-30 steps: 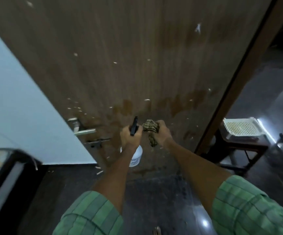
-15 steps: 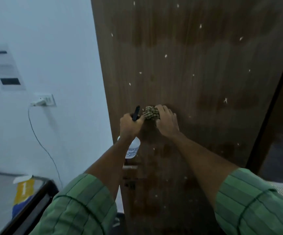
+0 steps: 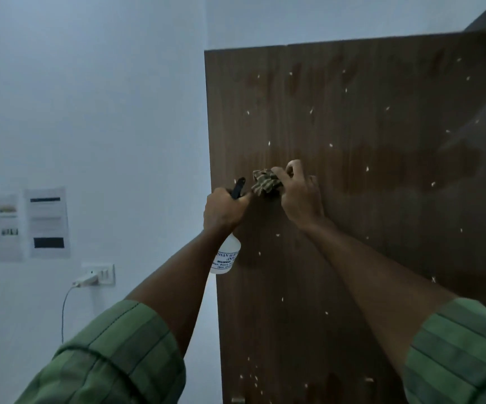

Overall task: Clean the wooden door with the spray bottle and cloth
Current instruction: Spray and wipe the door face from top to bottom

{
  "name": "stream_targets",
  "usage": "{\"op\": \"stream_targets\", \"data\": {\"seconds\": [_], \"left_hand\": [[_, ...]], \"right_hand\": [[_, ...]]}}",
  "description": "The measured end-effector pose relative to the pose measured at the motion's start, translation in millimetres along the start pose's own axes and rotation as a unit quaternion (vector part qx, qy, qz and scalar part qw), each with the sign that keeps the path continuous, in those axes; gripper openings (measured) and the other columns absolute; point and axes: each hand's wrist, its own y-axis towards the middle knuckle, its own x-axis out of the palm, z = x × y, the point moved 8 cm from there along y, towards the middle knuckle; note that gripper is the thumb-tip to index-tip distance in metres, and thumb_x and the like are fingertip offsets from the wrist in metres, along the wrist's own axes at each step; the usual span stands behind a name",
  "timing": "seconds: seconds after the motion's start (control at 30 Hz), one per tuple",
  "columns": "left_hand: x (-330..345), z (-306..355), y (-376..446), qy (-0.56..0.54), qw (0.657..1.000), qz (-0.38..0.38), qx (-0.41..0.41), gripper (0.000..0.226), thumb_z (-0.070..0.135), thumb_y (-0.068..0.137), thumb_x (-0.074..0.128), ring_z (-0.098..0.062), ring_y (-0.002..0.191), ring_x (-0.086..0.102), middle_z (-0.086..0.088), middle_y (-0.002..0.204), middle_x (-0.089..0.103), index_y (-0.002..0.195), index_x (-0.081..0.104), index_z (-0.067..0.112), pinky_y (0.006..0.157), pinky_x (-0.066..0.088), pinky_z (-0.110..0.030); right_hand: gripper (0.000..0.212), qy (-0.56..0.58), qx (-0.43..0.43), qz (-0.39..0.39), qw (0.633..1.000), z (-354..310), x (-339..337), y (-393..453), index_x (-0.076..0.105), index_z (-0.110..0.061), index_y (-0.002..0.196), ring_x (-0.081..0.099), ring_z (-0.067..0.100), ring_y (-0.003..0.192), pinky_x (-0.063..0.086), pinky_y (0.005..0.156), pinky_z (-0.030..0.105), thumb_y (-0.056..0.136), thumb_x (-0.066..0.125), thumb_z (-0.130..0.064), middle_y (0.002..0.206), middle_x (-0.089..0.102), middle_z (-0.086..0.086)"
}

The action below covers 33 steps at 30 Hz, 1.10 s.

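White wall fills the left of the frame. Left of centre, your left hand grips the spray bottle by its neck, body hanging below the fist, nozzle toward the wooden door. Just right of it, your right hand presses the bunched cloth against the door, fingers curled round it. Pale specks dot the panel on the right. Judgement: keep the cloth flat, wipe along the grain, overlap passes, spray sparingly.
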Motion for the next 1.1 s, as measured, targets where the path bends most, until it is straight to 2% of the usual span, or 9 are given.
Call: {"op": "stream_targets", "data": {"seconds": [0.13,0.33,0.47,0.63,0.77,0.83,1.0,1.1], "left_hand": [[-15,34,39,0.005,1.000,0.028,0.007,0.039,0.056,0.077,0.064,-0.036,0.073,0.073,-0.011,0.079,0.070,0.079,0.063,0.017,0.072,0.063,-0.048],[-30,84,94,0.001,0.997,0.076,0.029,0.041,0.050,0.074,0.065,-0.037,0.075,0.076,-0.012,0.081,0.075,0.082,0.071,0.010,0.072,0.064,-0.049],[-44,108,121,-0.018,0.992,0.116,0.037,0.042,0.049,0.071,0.065,-0.038,0.076,0.076,-0.011,0.083,0.077,0.083,0.073,0.009,0.072,0.064,-0.052],[-46,117,141,-0.006,0.991,0.125,0.050,0.028,0.043,0.089,0.071,-0.026,0.065,0.072,-0.009,0.083,0.077,0.086,0.069,0.015,0.072,0.066,-0.050],[-70,120,156,0.002,0.984,0.179,0.018,0.035,0.051,0.073,0.065,-0.027,0.070,0.076,-0.006,0.080,0.076,0.083,0.070,0.017,0.074,0.067,-0.045],[-75,123,165,0.000,0.985,0.170,0.021,0.039,0.050,0.068,0.064,-0.027,0.069,0.076,-0.006,0.080,0.076,0.088,0.069,0.017,0.074,0.067,-0.045],[-86,130,192,-0.003,0.989,0.132,0.068,0.029,0.039,0.081,0.069,-0.022,0.055,0.068,-0.007,0.078,0.077,0.091,0.073,0.012,0.070,0.066,-0.047],[-97,131,198,-0.017,0.985,0.150,0.082,0.040,0.047,0.066,0.063,-0.028,0.059,0.071,-0.007,0.074,0.077,0.082,0.075,0.012,0.067,0.065,-0.049]], "right_hand": [[0.055,-0.023,-0.023,0.042,0.999,1,-7,60,0.057,-0.019,0.137,0.058,0.029,0.090,0.052,0.077,0.046,0.086,0.061,0.001,0.119,0.051,0.011],[0.039,-0.023,-0.047,0.143,0.988,13,-24,145,0.062,-0.011,0.121,0.058,0.035,0.096,0.048,0.078,0.044,0.084,0.059,0.003,0.109,0.064,0.013],[0.043,-0.014,-0.050,0.185,0.981,15,-31,200,0.061,-0.012,0.123,0.057,0.036,0.102,0.051,0.072,0.043,0.084,0.062,0.004,0.116,0.061,0.014],[0.049,-0.004,-0.063,0.190,0.980,7,-36,242,0.060,-0.015,0.127,0.059,0.037,0.105,0.053,0.076,0.045,0.081,0.064,0.002,0.118,0.061,0.014],[0.046,-0.028,-0.093,0.220,0.971,-15,-36,268,0.058,-0.017,0.126,0.058,0.034,0.101,0.054,0.070,0.044,0.084,0.062,0.002,0.113,0.060,0.012],[0.045,-0.037,-0.098,0.230,0.968,-24,-40,279,0.059,-0.017,0.125,0.058,0.034,0.102,0.053,0.071,0.044,0.085,0.060,0.002,0.113,0.060,0.011],[0.046,0.005,-0.079,0.200,0.977,-43,-24,314,0.066,-0.017,0.127,0.054,0.035,0.107,0.052,0.079,0.047,0.089,0.054,0.006,0.115,0.058,0.013],[0.051,0.006,-0.081,0.188,0.979,-59,9,303,0.068,-0.010,0.129,0.056,0.041,0.111,0.052,0.090,0.051,0.086,0.046,0.006,0.119,0.062,0.019]]}}
